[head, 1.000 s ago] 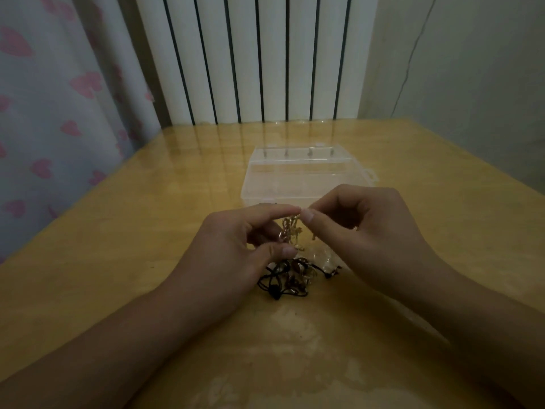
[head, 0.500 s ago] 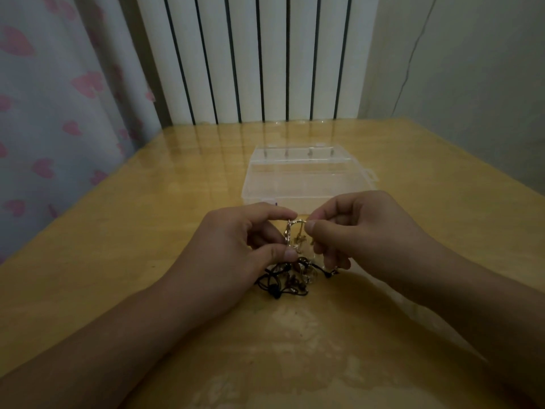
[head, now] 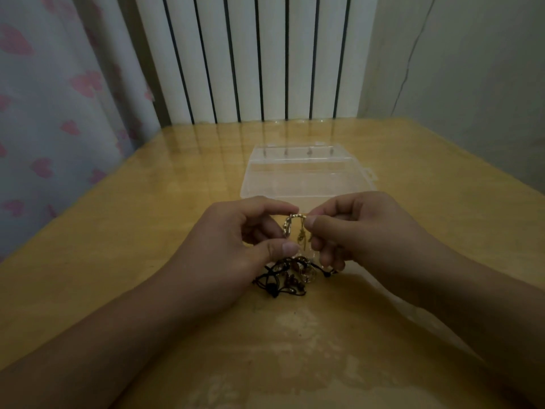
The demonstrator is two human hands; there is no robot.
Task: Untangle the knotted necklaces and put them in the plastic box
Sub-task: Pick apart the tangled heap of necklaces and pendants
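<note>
A tangle of necklaces, black cords with beads and gold chain, lies on the wooden table just below my hands. A loop of gold chain rises from it. My left hand pinches that chain between forefinger and thumb on its left side. My right hand pinches the same chain at the top right, fingers curled. The clear plastic box sits behind my hands with its lid shut; its near edge is hidden by my fingers.
A white radiator stands against the wall past the table's far edge. A curtain with pink hearts hangs at the left. The table's right edge meets a grey wall.
My right hand has come lower and closer to my left hand, and both now pinch the raised gold chain loop. The tangle stays on the table.
</note>
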